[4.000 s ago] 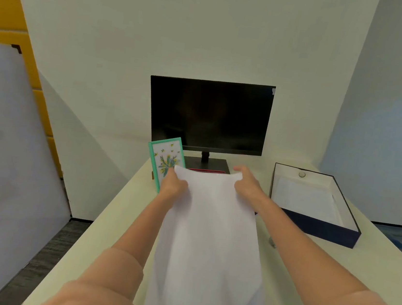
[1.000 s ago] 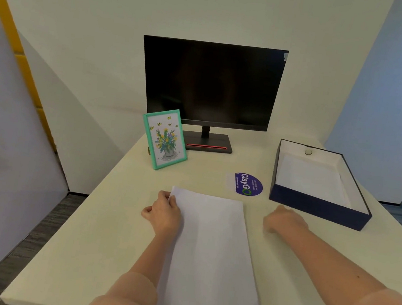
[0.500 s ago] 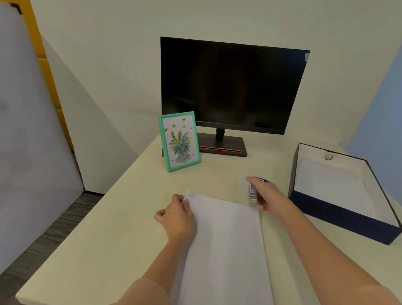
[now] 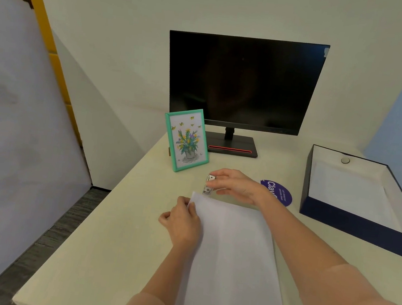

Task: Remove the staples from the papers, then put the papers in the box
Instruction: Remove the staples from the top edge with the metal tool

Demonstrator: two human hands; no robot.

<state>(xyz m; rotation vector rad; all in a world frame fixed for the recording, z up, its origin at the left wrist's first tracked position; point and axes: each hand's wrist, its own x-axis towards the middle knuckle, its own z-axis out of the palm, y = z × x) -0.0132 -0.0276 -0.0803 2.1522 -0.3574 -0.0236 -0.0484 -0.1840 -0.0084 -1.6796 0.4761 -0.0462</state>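
Observation:
White papers [image 4: 232, 257] lie lengthwise on the cream desk in front of me. My left hand [image 4: 182, 222] pinches their far left corner and lifts it slightly. My right hand [image 4: 235, 185] holds a small metal staple remover [image 4: 209, 185] just beyond that corner, jaws pointing down at the paper's edge. The staple itself is too small to make out. The open dark blue box [image 4: 352, 231] with a white lining sits at the right, with white paper inside.
A black monitor [image 4: 244, 81] stands at the back. A green-framed flower picture [image 4: 187, 140] leans left of its base. A purple round sticker [image 4: 278, 193] lies between my right wrist and the box. The desk's left edge drops to a grey floor.
My right hand picked up the staple remover from the desk at the right and carried it left to the papers' far left corner. My left hand stayed on that corner.

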